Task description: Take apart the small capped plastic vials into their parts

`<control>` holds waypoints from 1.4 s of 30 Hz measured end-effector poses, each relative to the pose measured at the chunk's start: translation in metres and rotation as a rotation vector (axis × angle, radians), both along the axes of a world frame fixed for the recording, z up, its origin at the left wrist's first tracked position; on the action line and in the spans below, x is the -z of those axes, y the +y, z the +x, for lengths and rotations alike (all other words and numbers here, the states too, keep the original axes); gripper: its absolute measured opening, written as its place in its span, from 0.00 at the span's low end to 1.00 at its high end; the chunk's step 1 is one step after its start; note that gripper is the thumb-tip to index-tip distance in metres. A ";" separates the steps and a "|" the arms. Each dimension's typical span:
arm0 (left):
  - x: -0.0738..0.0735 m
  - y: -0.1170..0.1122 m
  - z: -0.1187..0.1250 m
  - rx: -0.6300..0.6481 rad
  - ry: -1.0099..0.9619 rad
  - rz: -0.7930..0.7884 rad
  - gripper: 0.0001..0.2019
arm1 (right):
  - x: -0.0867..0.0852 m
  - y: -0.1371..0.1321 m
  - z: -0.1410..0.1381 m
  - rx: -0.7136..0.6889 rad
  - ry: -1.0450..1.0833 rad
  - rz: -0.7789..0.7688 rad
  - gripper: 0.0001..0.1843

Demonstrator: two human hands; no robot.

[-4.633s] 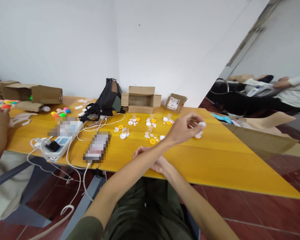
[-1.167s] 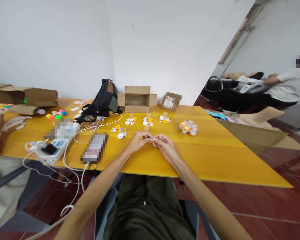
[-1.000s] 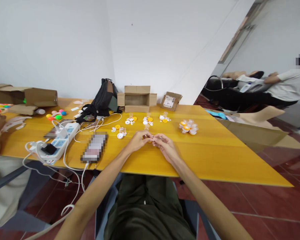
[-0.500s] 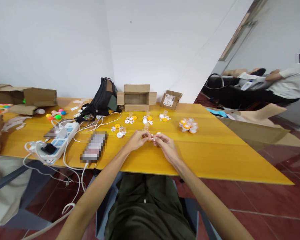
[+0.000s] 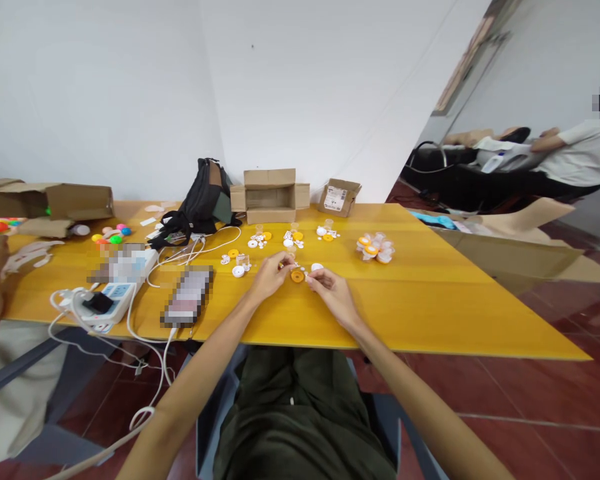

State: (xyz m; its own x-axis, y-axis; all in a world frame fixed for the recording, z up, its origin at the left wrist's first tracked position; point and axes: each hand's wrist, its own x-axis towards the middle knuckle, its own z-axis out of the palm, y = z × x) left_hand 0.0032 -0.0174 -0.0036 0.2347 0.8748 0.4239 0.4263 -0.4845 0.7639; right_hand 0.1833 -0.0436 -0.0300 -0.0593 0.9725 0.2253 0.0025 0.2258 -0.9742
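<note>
My left hand (image 5: 273, 275) is above the table with its fingertips pinched; whatever they hold is too small to make out. Beside them are a clear plastic cup (image 5: 291, 251) and small white pieces. Between my hands lies an orange wheel-shaped disc (image 5: 297, 275). My right hand (image 5: 334, 292) pinches a small white plastic piece (image 5: 308, 280) between thumb and forefinger. A white round disc (image 5: 317, 267) sits just behind the right fingers, partly hidden.
Groups of similar orange and white parts (image 5: 293, 236) lie farther back. A cluster of clear-and-orange assembled pieces (image 5: 375, 247) is to the right. On the left are a phone (image 5: 187, 297), a power strip (image 5: 120, 287) and cables. Boxes (image 5: 270, 197) and a backpack (image 5: 207, 193) stand behind.
My hands were together at a small white piece and have moved apart, the left one leftward and slightly back. The orange disc between them now shows fully. The camera view has shifted slightly.
</note>
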 end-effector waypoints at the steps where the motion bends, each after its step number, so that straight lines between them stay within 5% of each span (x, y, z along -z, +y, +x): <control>1: 0.001 0.001 0.000 -0.015 0.021 0.014 0.05 | 0.001 0.000 0.000 0.008 -0.035 0.018 0.20; 11: 0.007 0.004 0.002 -0.049 0.247 0.137 0.09 | 0.010 0.005 0.000 0.156 -0.341 0.142 0.08; 31: 0.004 -0.004 -0.009 -0.107 0.435 -0.073 0.07 | 0.004 -0.002 -0.018 0.266 -1.042 0.531 0.06; 42: 0.014 0.002 -0.010 -0.092 0.396 0.088 0.08 | 0.002 0.003 -0.018 0.188 -1.089 0.552 0.07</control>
